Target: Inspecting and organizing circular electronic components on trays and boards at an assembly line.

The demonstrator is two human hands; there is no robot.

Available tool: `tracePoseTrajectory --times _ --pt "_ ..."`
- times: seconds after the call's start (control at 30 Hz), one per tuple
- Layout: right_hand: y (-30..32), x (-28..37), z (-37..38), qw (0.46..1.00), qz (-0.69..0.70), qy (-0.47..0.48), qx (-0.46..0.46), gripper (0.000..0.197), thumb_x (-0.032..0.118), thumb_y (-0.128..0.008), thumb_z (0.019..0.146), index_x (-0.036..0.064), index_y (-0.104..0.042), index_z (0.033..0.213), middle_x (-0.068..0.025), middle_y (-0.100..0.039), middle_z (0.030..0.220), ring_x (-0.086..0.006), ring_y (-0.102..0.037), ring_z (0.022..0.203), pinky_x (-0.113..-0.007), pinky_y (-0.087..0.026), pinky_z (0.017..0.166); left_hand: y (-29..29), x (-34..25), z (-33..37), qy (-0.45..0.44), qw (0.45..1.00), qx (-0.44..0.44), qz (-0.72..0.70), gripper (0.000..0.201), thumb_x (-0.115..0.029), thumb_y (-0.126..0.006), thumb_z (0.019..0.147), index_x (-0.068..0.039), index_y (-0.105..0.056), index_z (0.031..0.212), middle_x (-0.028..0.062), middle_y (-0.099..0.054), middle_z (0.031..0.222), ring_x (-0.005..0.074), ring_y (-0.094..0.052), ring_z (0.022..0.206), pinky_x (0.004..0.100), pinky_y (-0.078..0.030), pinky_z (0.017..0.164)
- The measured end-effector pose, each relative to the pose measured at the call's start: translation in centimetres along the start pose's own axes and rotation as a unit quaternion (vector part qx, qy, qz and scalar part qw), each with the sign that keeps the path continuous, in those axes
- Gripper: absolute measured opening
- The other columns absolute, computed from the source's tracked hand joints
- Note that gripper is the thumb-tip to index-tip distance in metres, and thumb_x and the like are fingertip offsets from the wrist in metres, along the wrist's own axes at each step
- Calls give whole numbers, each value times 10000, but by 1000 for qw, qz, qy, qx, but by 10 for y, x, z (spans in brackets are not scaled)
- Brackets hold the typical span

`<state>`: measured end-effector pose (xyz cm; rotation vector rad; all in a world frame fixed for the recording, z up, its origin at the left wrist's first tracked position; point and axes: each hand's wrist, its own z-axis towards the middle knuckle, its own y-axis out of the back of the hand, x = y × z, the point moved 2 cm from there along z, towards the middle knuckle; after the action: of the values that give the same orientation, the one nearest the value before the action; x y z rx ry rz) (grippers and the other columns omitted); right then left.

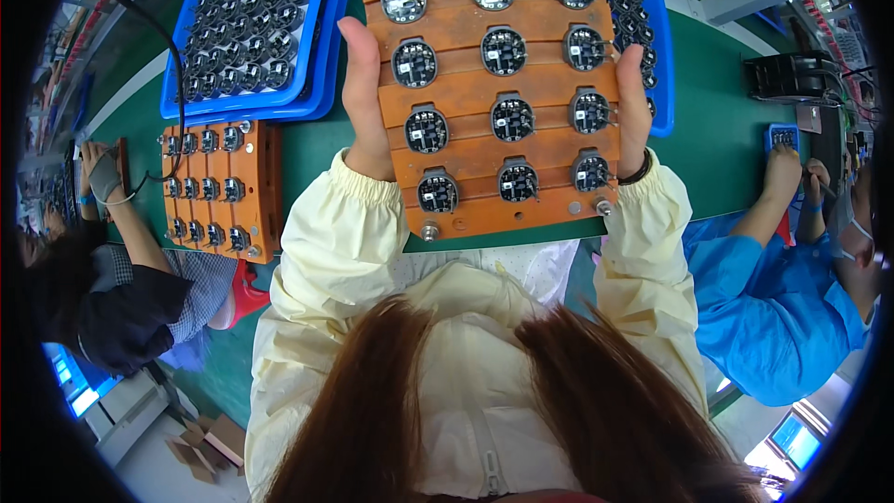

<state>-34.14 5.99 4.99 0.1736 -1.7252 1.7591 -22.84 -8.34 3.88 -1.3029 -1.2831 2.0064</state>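
Head view: the orange board (463, 84) bearing 12 modules (504, 50) is clasped between left grip (368, 102) and right grip (635, 107).

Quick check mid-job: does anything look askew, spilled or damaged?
Nothing stands out. The left hand and right hand hold the rectangular orange board by its sides, and its twelve round black modules all appear seated, four rows of three. No spill shows; fine damage would be too small to judge.
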Motion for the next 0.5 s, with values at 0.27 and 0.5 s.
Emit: tracePoseTrajectory --times 0.27,0.5 --pt "-1 0 1 1000 11 8 11 561 464 -274 939 46 -307 1312 -146 -464 1236 -246 -522 1076 -379 -476 868 11 2 1 2 999 -30 22 690 -594 -328 871 -45 -336 1289 146 -466 1233 264 -530 1056 396 -484 854" --pt "-8 -2 1 996 -64 20 -64 557 479 -332 923 43 -373 1267 -119 -524 1166 -221 -571 990 -354 -507 814 6 2 2 -16 998 -34 53 681 -590 -325 874 -49 -336 1288 143 -467 1233 263 -529 1059 399 -483 853"
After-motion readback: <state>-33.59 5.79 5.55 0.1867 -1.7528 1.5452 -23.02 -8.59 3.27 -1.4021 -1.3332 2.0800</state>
